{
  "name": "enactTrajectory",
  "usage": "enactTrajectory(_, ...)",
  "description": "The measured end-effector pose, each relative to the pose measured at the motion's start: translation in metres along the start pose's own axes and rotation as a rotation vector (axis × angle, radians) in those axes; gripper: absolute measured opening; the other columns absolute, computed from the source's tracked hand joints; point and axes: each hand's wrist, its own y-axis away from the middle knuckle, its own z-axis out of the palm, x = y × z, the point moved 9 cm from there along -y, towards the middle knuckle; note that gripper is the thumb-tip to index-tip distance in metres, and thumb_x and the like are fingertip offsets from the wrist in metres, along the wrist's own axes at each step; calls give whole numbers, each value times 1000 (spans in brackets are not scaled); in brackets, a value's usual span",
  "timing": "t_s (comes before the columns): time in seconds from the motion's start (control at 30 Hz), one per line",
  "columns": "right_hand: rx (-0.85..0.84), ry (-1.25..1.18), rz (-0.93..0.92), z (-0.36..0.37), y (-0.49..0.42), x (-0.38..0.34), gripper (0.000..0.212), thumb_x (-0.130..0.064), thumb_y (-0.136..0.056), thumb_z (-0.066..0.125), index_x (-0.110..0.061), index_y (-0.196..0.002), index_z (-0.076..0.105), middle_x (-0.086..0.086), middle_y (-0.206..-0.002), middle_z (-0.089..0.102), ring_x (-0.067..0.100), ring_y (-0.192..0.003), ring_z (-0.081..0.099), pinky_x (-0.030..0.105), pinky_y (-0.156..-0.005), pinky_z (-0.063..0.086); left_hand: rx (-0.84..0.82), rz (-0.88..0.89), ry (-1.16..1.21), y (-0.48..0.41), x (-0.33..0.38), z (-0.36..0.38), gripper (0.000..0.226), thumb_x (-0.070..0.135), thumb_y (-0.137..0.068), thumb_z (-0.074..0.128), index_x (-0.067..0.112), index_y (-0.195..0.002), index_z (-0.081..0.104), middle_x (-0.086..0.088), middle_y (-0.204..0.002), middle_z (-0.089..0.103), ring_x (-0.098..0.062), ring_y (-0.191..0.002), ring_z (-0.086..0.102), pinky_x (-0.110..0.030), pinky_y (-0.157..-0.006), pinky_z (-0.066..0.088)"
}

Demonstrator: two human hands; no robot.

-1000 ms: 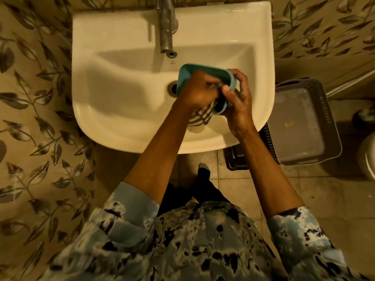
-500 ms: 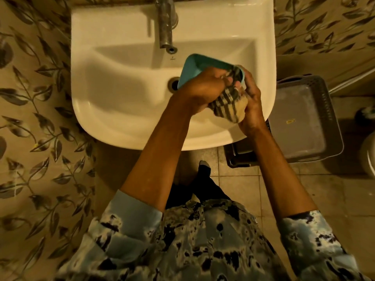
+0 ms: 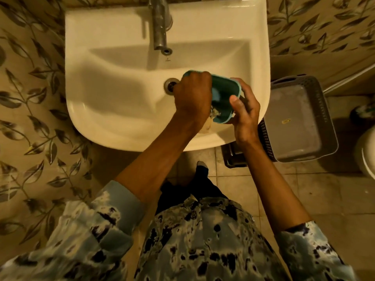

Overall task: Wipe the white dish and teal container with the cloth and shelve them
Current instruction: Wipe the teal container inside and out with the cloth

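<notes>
Currently over: sink [image 3: 121, 136], likely for drips.
Right grip [image 3: 245, 112]: clasps teal container [image 3: 225, 98], tilted for access.
Left grip [image 3: 192, 94]: clenched on cloth [image 3: 206, 126], pressing its inner wall.

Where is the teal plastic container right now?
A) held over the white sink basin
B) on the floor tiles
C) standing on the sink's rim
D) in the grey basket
A: the right hand holds the teal plastic container by its rim above the white ceramic sink, while the left hand works the pale cloth inside it.
</notes>
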Motion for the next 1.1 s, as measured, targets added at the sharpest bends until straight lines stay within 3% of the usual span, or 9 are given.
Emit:
enactTrajectory(0.17,50,-48,16,1,3,9,54,-34,-88,47,1,-129,47,23,-125,54,29,-117,55,39,-99,48,-159,45,402,14,29,21,12,22,-88,61,18,-90,71,0,-88,72,-15,-78,67,-25,-66,50)
enactTrajectory(0.33,-4,108,-60,8,-5,-9,47,-33,-90,38,-4,-125,47,2,-116,57,13,-111,56,30,-99,45,-169,-804,1668,35,-4,70,10,14,-85,64,7,-92,66,-13,-97,71,-25,-86,69,-38,-83,58)
enactTrajectory(0.4,15,166,-82,13,-6,-12,45,-34,-91,36,-5,-123,50,-4,-113,58,8,-107,57,27,-97,45,-197,-977,2062,37,3,84,25,17,-86,63,3,-107,61,-17,-108,67,-31,-100,65,-46,-95,52)
enactTrajectory(0.47,17,191,-54,19,-9,-9,41,-35,-93,36,-10,-122,52,-6,-112,60,8,-106,59,25,-95,46,-212,-951,2126,37,8,82,26,17,-90,58,4,-112,58,-16,-107,66,-29,-96,64,-44,-95,51)
enactTrajectory(0.7,-75,286,28,7,-39,-25,40,-35,-101,26,-11,-110,57,4,-101,65,15,-98,63,35,-90,51,-277,110,1032,22,27,7,35,-5,-91,48,2,-124,59,-7,-123,63,-15,-107,61,-12,-90,49)
enactTrajectory(0.8,-156,347,76,8,-43,-27,40,-44,-99,30,-20,-106,62,9,-109,65,24,-106,61,45,-95,51,-405,273,773,28,30,13,21,-4,-88,49,-4,-101,66,-21,-96,66,-28,-83,63,-30,-70,54)
enactTrajectory(0.9,-213,396,102,13,-35,-26,33,-41,-100,32,-23,-107,60,7,-110,62,20,-104,60,31,-81,56,-381,394,151,29,9,27,23,6,-88,55,4,-111,61,-15,-108,60,-29,-99,58,-37,-86,46)
enactTrajectory(1.0,-197,457,60,14,-30,-31,31,-35,-103,31,-22,-114,57,-1,-111,59,7,-100,57,17,-72,54,-54,604,-211,39,6,19,19,5,-68,76,3,-86,69,-16,-82,69,-32,-75,66,-34,-64,54)
enactTrajectory(1.1,-72,454,-17,13,-37,-40,34,-31,-103,32,-16,-120,57,1,-116,60,5,-103,56,12,-79,50,84,435,-293,35,5,12,17,9,-61,81,4,-72,69,-14,-66,68,-33,-66,67,-35,-63,55)
